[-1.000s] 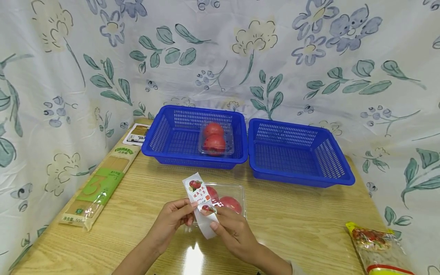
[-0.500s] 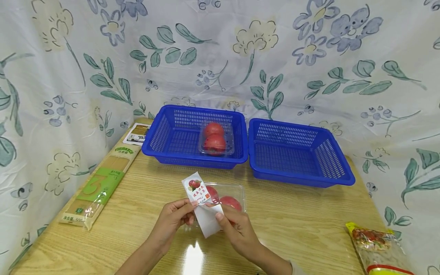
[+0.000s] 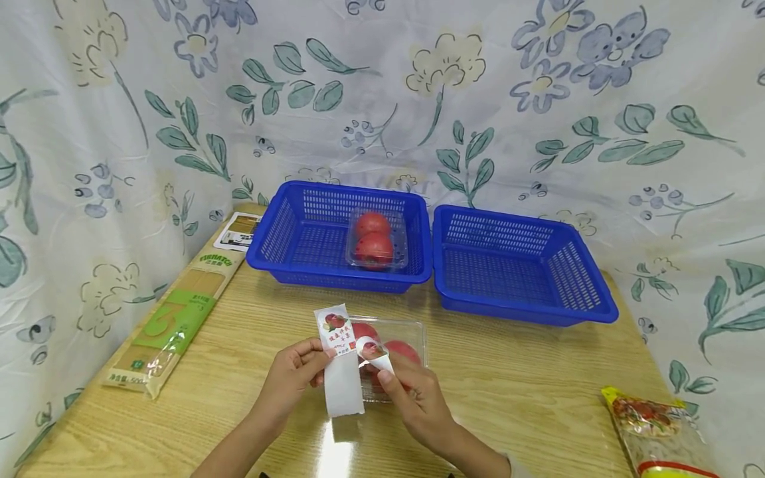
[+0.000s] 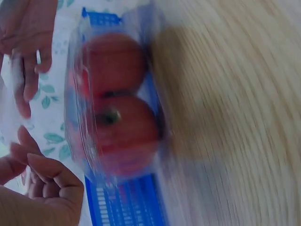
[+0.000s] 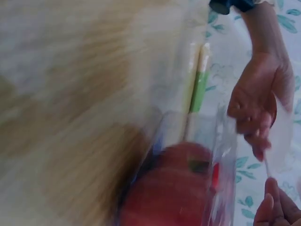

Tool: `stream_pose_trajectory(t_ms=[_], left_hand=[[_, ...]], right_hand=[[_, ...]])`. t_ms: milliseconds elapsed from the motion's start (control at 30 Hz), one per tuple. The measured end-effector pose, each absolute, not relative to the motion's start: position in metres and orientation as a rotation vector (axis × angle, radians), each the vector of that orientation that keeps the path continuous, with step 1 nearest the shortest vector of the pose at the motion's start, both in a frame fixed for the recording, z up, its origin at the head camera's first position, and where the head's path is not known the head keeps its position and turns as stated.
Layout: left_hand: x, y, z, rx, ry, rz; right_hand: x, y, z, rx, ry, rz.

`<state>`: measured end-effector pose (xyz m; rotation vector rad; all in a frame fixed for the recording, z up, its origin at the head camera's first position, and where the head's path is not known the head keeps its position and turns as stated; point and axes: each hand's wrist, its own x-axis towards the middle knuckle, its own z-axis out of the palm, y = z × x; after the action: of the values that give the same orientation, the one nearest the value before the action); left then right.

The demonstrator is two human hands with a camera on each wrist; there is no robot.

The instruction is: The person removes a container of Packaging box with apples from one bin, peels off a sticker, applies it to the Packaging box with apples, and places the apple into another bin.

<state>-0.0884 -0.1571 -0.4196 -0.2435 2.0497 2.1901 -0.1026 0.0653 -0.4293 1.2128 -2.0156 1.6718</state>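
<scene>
My left hand (image 3: pixel 297 367) pinches a white label strip (image 3: pixel 344 388) between thumb and fingers. An apple label, printed "APPLE", is still on the strip's upper half; the lower half is bare backing. My right hand (image 3: pixel 420 401) pinches a second apple label (image 3: pixel 374 352), curled and apart from the bare backing, just right of the strip. Beneath both hands a clear plastic box (image 3: pixel 412 328) of red apples (image 3: pixel 402 352) rests on the table, partly hidden by the hands and strip. The left wrist view shows two apples (image 4: pixel 124 134) inside the box, blurred.
Behind stand two blue baskets; the left basket (image 3: pixel 311 272) holds another clear box of apples (image 3: pixel 374 247), the right basket (image 3: pixel 508 309) stands beside it. A noodle pack (image 3: pixel 179 325) lies at left near a printed card (image 3: pixel 238 232). A yellow-red food bag (image 3: pixel 657 431) lies at right.
The label in my right hand has come away from the strip's lower half and moved slightly right and up. The strip in my left hand has swung to hang more upright.
</scene>
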Motion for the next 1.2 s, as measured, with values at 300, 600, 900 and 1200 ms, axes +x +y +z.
stream_pose_trajectory(t_ms=[300,600,900,1200], left_hand=[[-0.105,-0.2,-0.425,-0.267,2.329,1.768],[-0.115,-0.218,-0.441,-0.31,2.47,1.554],[-0.12,-0.227,-0.448,-0.224,2.666,1.252],[-0.117,-0.232,-0.457,-0.181,2.911,0.987]], right_hand=[[-0.129,0.078,-0.433,1.124,-2.049,0.953],[-0.136,0.088,-0.438,1.077,-2.184,0.818],[-0.138,0.089,-0.443,1.095,-2.179,0.783],[-0.139,0.089,-0.445,1.107,-2.178,0.766]])
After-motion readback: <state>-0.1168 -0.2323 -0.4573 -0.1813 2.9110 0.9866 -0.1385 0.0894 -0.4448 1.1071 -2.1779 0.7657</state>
